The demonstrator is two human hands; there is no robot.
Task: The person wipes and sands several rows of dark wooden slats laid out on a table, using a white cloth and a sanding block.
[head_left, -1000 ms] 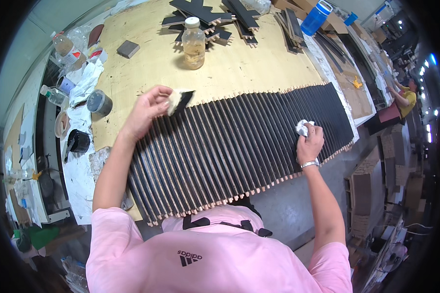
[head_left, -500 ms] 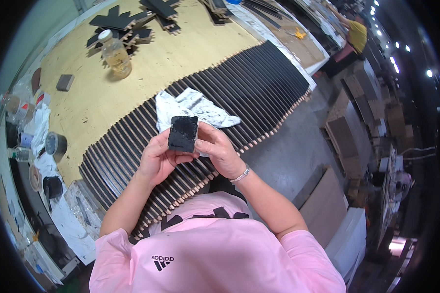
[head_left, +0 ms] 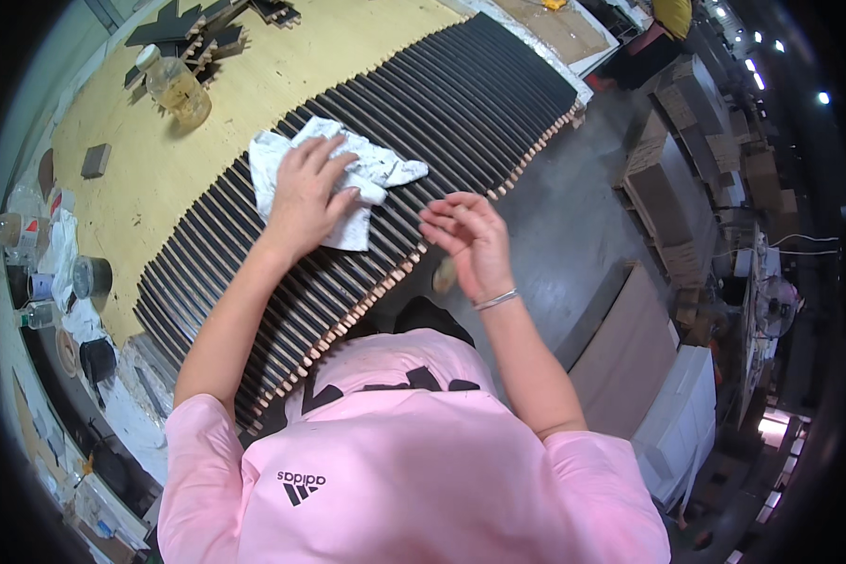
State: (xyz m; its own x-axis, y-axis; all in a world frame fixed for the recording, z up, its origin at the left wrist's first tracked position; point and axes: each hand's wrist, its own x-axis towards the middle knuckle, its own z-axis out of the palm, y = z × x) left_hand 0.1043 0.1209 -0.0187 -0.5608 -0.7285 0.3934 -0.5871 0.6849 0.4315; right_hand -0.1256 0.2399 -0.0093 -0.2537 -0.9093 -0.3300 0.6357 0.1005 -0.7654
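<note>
My left hand (head_left: 307, 197) is on a crumpled white cloth (head_left: 385, 167) with dark smudges, its fingers bent down into the folds and the thumb apart. Under the cloth runs a long row of narrow black strips (head_left: 442, 103), laid side by side across the table, pale notched ends toward me. My right hand (head_left: 470, 240) is raised off the near edge of the row, fingers loosely curled and apart, with nothing visible in it. The black block is out of sight; whether it lies beneath my left hand or the cloth I cannot tell.
A bottle of yellowish liquid (head_left: 174, 89) stands beyond the strips, near a pile of dark boards (head_left: 174, 33). A small grey-brown block (head_left: 96, 161) lies left of them. Cups and bottles crowd the left edge, including a dark cup (head_left: 92, 276). Stacked boards (head_left: 667, 183) stand to the right.
Both hands were holding a black block in front of me. They have parted: my left has moved forward onto the cloth, my right away to the right. The view has shifted too.
</note>
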